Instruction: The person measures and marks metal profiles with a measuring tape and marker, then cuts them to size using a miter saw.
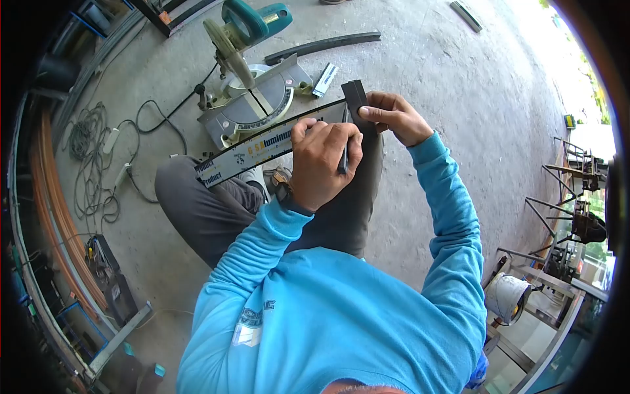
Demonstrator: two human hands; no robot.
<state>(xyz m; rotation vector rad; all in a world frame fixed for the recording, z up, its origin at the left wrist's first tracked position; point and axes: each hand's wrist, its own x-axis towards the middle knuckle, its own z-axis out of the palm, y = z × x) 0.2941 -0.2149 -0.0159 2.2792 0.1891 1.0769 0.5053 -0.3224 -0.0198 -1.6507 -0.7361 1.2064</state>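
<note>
A long bar with white printed film (pixel 246 152) lies slanted across my lap, its film lettered "Aluminum". My left hand (pixel 323 157) rests on it near its right end, fingers closed round a dark pen-like tool (pixel 343 159) whose thin upper end points up beside a short dark piece. That short dark piece (pixel 354 95) stands crosswise at the bar's right end, pinched between the thumb and fingers of my right hand (pixel 397 117). Whether the tool's end touches the bar cannot be made out.
Beyond the bar stands a miter saw (pixel 252 92). A dark curved strip (pixel 321 46) and a small printed offcut (pixel 325 80) lie on the floor near it. Coiled cables (pixel 88 141) are at the left, metal frames (pixel 558 295) and a white bucket (pixel 506 297) at the right.
</note>
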